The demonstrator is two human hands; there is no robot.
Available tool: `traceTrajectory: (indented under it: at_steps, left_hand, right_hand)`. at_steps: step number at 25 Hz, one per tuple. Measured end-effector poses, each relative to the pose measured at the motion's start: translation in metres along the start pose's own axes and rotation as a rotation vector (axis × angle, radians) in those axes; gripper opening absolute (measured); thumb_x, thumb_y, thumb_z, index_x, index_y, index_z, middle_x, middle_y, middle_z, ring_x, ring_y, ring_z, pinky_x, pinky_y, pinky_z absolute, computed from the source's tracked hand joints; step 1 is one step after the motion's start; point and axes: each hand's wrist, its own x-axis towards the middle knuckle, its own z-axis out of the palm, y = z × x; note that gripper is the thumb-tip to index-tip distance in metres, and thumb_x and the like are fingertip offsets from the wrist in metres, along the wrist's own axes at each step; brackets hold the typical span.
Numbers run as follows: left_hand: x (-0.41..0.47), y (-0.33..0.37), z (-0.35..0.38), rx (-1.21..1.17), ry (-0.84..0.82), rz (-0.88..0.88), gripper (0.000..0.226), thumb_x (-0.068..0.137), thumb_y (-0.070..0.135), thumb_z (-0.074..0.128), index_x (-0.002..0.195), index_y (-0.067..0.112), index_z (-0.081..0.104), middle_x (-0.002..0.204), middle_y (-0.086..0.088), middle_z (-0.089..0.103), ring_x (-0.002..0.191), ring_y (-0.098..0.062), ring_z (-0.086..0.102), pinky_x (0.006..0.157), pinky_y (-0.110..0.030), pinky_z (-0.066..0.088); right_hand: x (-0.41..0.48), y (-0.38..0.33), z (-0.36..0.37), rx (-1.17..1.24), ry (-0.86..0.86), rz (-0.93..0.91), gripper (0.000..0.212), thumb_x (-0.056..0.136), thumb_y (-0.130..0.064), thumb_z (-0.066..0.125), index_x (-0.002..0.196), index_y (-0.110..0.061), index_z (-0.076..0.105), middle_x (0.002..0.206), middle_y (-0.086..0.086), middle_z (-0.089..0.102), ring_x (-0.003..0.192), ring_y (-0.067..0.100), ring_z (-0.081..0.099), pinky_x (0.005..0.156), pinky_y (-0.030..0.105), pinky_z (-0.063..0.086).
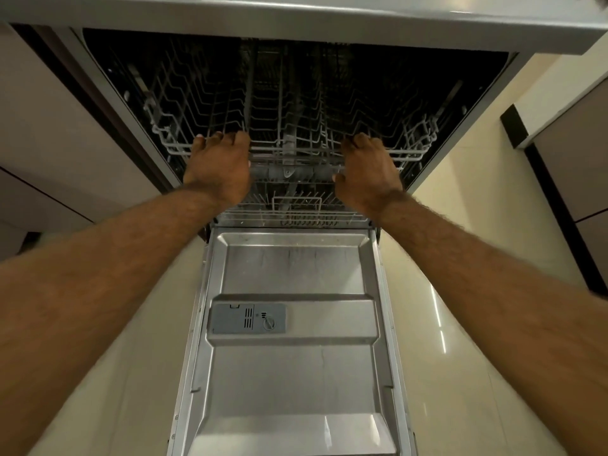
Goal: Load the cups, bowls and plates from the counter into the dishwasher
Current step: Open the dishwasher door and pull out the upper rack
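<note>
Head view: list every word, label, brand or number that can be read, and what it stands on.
No text can be read in this frame.
Detergent dispenser on the open dishwasher door: small marks beside its round dial, too small to read.
Upper rack, gripped by the left hand and right hand: no label shows.

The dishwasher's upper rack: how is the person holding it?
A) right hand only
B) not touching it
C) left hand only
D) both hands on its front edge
D: the left hand and the right hand each curl over the front rail of the upper rack.
</note>
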Motion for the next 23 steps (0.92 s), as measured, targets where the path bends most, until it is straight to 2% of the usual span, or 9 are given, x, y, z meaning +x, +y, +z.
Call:
traceTrajectory:
  at_steps: [3, 6, 9, 11, 13, 17, 21, 23]
  left_hand:
    - [-0.023, 0.001, 0.003, -0.012, 0.027, 0.028, 0.021, 0.091, 0.011, 0.055, 0.111, 0.008, 0.049, 0.11, -0.02, 0.067, 0.107, -0.042, 0.059, 0.107, -0.06, 0.039]
    - [-0.049, 0.007, -0.001, -0.011, 0.057, 0.044, 0.02, 0.088, 0.005, 0.054, 0.107, 0.008, 0.05, 0.095, -0.017, 0.069, 0.089, -0.038, 0.063, 0.099, -0.053, 0.043]
    - [-0.082, 0.018, -0.011, -0.052, 0.02, 0.039, 0.025, 0.087, 0.002, 0.052, 0.112, 0.008, 0.051, 0.088, -0.014, 0.068, 0.073, -0.028, 0.052, 0.096, -0.047, 0.043]
    - [-0.107, 0.023, -0.014, -0.081, 0.024, 0.033, 0.027, 0.089, 0.004, 0.054, 0.115, 0.009, 0.051, 0.086, -0.01, 0.066, 0.072, -0.023, 0.045, 0.09, -0.045, 0.047]
    - [-0.134, 0.028, -0.013, -0.1, 0.01, 0.004, 0.031, 0.089, 0.006, 0.055, 0.12, 0.01, 0.05, 0.081, -0.004, 0.061, 0.073, -0.022, 0.047, 0.083, -0.044, 0.051]
    - [-0.185, 0.032, -0.01, -0.142, 0.038, -0.025, 0.025, 0.081, -0.003, 0.059, 0.1, 0.014, 0.056, 0.08, -0.007, 0.067, 0.071, -0.027, 0.058, 0.09, -0.045, 0.046]
    - [-0.228, 0.041, -0.007, -0.188, 0.069, -0.061, 0.026, 0.084, -0.006, 0.062, 0.093, 0.017, 0.054, 0.078, -0.004, 0.064, 0.068, -0.019, 0.042, 0.092, -0.05, 0.047]
    - [-0.244, 0.044, -0.006, -0.2, 0.074, -0.071, 0.027, 0.084, -0.007, 0.061, 0.092, 0.017, 0.054, 0.079, -0.004, 0.064, 0.07, -0.019, 0.042, 0.093, -0.052, 0.048]
  right_hand:
    - [-0.025, -0.004, 0.0, -0.023, 0.025, -0.018, 0.039, 0.087, -0.019, 0.067, 0.124, -0.011, 0.06, 0.122, 0.007, 0.056, 0.11, 0.025, 0.05, 0.101, 0.037, 0.045]
    - [-0.049, -0.007, 0.0, -0.029, 0.03, -0.009, 0.039, 0.089, -0.025, 0.063, 0.126, -0.013, 0.058, 0.124, 0.007, 0.056, 0.11, 0.024, 0.05, 0.105, 0.038, 0.044]
    - [-0.084, -0.012, -0.004, -0.006, 0.038, -0.001, 0.041, 0.09, -0.028, 0.063, 0.128, -0.012, 0.058, 0.128, 0.007, 0.055, 0.114, 0.024, 0.05, 0.107, 0.04, 0.044]
    - [-0.109, -0.017, -0.009, 0.017, 0.013, 0.031, 0.047, 0.091, -0.031, 0.065, 0.134, -0.014, 0.056, 0.134, 0.004, 0.053, 0.121, 0.024, 0.048, 0.112, 0.04, 0.04]
    - [-0.133, -0.023, -0.014, 0.051, 0.01, 0.057, 0.048, 0.092, -0.031, 0.066, 0.136, -0.015, 0.055, 0.135, 0.002, 0.054, 0.123, 0.023, 0.048, 0.113, 0.041, 0.039]
    - [-0.185, -0.037, -0.019, 0.096, 0.012, 0.075, 0.04, 0.091, -0.025, 0.067, 0.128, -0.01, 0.063, 0.124, 0.006, 0.064, 0.114, 0.022, 0.055, 0.106, 0.039, 0.045]
    - [-0.225, -0.044, -0.021, 0.144, 0.004, 0.127, 0.044, 0.091, -0.027, 0.07, 0.13, -0.007, 0.063, 0.122, 0.008, 0.066, 0.115, 0.024, 0.058, 0.105, 0.044, 0.048]
    - [-0.24, -0.047, -0.021, 0.155, 0.004, 0.155, 0.045, 0.09, -0.027, 0.071, 0.13, -0.008, 0.063, 0.122, 0.007, 0.066, 0.115, 0.023, 0.058, 0.104, 0.044, 0.048]
